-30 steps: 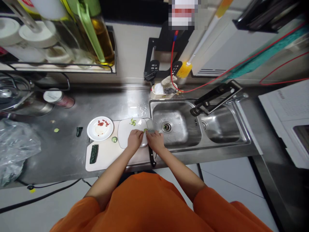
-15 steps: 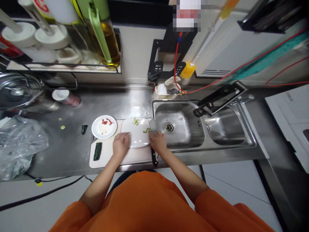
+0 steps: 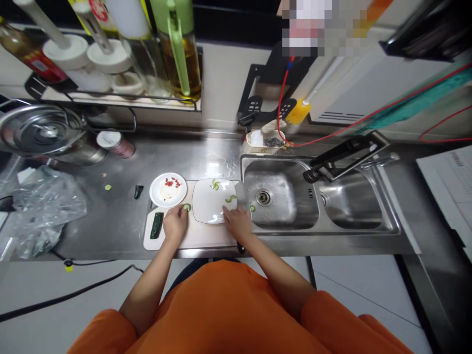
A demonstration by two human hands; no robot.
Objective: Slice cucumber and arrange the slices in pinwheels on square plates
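My left hand [image 3: 175, 224] pinches a round cucumber slice [image 3: 187, 207] just left of a white square plate [image 3: 208, 209]. On that plate, several slices form a green flower [image 3: 214, 184], with a curved pair of slices [image 3: 231, 198] at the right. My right hand [image 3: 238, 223] rests at the plate's right edge, fingers apart, index fingertip on the plate. Beneath it lies a knife, its blade [image 3: 243, 192] and black handle end [image 3: 241, 249] showing. A cucumber piece [image 3: 156, 225] sits on the white cutting board [image 3: 201, 237], left of my left hand.
A round white plate with red bits [image 3: 168, 201] stands behind my left hand. The double sink [image 3: 280, 221] begins right of the knife, with another slice [image 3: 252, 208] at its edge. Leftward are a cucumber end [image 3: 138, 191], a plastic bag [image 3: 47, 206] and a jar [image 3: 116, 144].
My left hand has moved left off the plate's edge and now holds a cucumber slice. My right hand has shifted slightly, its index finger reaching onto the plate. The camera view has turned left.
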